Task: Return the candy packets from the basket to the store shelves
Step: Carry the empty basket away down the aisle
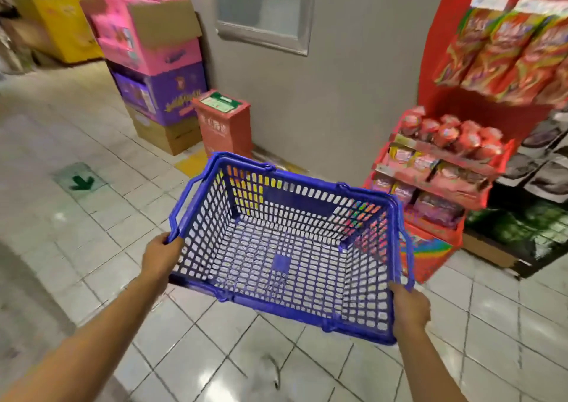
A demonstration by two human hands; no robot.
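Observation:
A blue plastic mesh basket (307, 308) hangs in the air over the tiled floor, and nothing lies inside it. My left hand (161, 255) grips its left rim at the near corner. My right hand (410, 308) grips the right rim at the near corner. A red display shelf (439, 168) at the right holds candy packets (455, 135) on several tiers, with bigger red bags (504, 48) hanging above.
A stack of pink, purple and brown cartons (153, 72) stands at the back left beside a small red box (224, 122). A yellow bin (66, 26) is further left. A grey wall (353, 94) faces me. Dark packets (541, 168) fill shelves at far right.

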